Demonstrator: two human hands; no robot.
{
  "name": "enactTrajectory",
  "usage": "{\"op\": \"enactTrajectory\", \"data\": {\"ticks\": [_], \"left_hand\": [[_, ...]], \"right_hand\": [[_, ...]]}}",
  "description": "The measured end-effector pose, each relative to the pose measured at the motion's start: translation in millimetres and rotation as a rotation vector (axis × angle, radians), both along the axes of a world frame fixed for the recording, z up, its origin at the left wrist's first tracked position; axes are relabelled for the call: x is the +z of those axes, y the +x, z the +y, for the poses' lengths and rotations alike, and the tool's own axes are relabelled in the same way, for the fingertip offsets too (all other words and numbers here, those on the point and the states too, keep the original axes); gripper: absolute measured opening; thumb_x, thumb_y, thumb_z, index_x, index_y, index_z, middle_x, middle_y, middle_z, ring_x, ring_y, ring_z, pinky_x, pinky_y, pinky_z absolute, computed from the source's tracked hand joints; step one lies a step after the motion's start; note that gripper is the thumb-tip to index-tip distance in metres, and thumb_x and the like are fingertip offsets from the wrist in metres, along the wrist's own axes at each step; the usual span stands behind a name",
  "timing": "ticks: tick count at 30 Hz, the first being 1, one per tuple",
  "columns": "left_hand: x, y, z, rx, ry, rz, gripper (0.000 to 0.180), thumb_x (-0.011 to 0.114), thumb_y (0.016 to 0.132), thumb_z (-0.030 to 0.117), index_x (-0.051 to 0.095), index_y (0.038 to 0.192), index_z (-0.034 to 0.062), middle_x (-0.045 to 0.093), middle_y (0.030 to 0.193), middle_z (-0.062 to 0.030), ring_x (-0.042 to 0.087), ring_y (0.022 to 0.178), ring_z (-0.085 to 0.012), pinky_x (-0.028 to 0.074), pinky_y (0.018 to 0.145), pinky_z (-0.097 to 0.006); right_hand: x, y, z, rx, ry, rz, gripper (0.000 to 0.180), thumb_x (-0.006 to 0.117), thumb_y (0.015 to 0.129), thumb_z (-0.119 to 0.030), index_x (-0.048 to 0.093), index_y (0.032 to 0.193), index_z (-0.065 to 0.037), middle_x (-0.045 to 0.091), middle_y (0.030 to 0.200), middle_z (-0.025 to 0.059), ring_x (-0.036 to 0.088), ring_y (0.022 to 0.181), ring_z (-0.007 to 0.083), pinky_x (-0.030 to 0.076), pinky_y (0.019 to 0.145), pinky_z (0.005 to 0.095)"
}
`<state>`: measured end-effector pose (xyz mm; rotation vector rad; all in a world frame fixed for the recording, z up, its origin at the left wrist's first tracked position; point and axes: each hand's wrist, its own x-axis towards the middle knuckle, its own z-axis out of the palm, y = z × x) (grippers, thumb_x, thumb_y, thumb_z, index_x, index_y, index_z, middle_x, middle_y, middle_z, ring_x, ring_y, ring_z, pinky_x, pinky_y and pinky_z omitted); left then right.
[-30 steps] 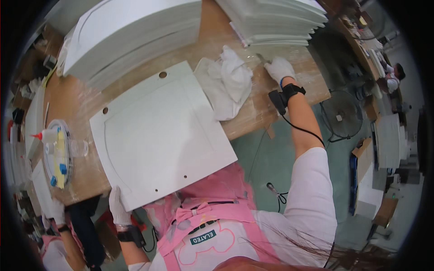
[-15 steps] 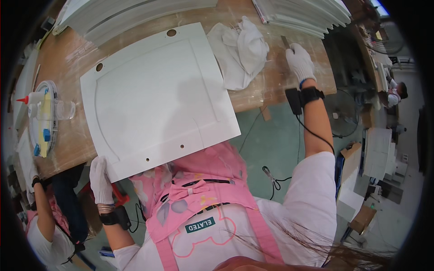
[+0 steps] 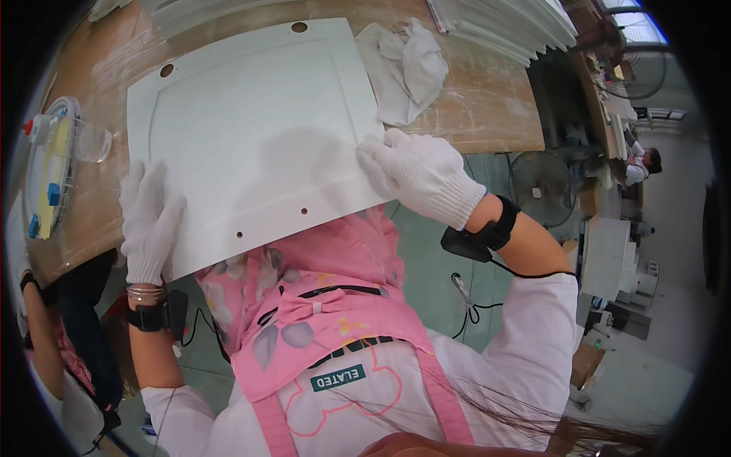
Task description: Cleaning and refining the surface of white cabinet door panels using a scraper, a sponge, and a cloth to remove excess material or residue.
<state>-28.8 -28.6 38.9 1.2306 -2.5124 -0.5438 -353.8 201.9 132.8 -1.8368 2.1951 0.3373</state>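
Observation:
A large white panel [image 3: 244, 129] with a shallow recessed outline, two large holes along its far edge and two small ones near its front edge lies on the table and overhangs toward me. My left hand [image 3: 148, 225], in a white knit glove, rests at the panel's left edge with fingers stretched out and thumb apart. At the right edge, my gloved right hand [image 3: 426, 171] is closed, its fingertips over the panel's border. Whatever lies inside its fingers is hidden. A crumpled white cloth [image 3: 403, 72] lies beyond that hand, next to the panel.
Stacked white panels [image 3: 502, 27] stand at the table's far side. Left of the panel are a round tray [image 3: 34, 164] and a clear plastic cup [image 3: 93, 143]. A co-worker's arm [image 3: 44, 335] is at the far left. A floor fan [image 3: 541, 189] stands beyond the table's right end.
My right hand has come from the table's far right, where it held a thin flat strip, to the panel's right edge. The strip no longer shows. My left hand has moved up the left edge.

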Motion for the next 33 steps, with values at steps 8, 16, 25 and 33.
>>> {"op": "enactTrajectory", "data": {"ticks": [8,16,25,33], "left_hand": [[-20.7,7.0,-21.8,-0.161,-0.206,-0.073,0.048,0.055,0.093,0.020,0.054,0.140,0.0144,0.038,0.155,-0.0174,0.026,0.145,-0.0401,0.013,0.121,-0.050],[-30.6,3.5,-22.7,-0.113,-0.262,0.024,0.043,0.049,0.097,0.019,0.055,0.139,0.0124,0.043,0.151,-0.0161,0.032,0.142,-0.0358,0.015,0.120,-0.050],[-35.4,6.7,-23.1,-0.109,-0.291,0.027,0.044,0.049,0.099,0.021,0.053,0.143,0.0152,0.042,0.154,-0.0113,0.034,0.143,-0.0365,0.016,0.121,-0.050],[-39.3,8.1,-24.4,-0.113,-0.302,0.023,0.044,0.050,0.100,0.020,0.052,0.143,0.0156,0.042,0.154,-0.0106,0.034,0.143,-0.0371,0.017,0.121,-0.050]], "right_hand": [[7.0,30.1,-25.7,0.059,0.216,0.182,0.030,0.059,0.084,-0.010,0.057,0.113,-0.004,0.062,0.098,0.0148,0.068,0.077,0.0335,0.055,0.063,0.0439],[8.6,37.9,-24.3,0.045,0.349,0.111,0.025,0.057,0.082,-0.006,0.058,0.106,-0.002,0.061,0.100,0.0167,0.067,0.084,0.0355,0.055,0.067,0.0457],[8.8,33.2,-33.3,-0.082,0.343,0.202,0.023,0.055,0.084,-0.007,0.057,0.106,-0.002,0.059,0.097,0.0181,0.066,0.081,0.0379,0.054,0.068,0.0477],[9.5,33.9,-33.5,-0.006,0.260,0.174,0.025,0.056,0.083,-0.007,0.056,0.108,-0.003,0.059,0.098,0.0169,0.066,0.080,0.0364,0.054,0.066,0.0475]]}}
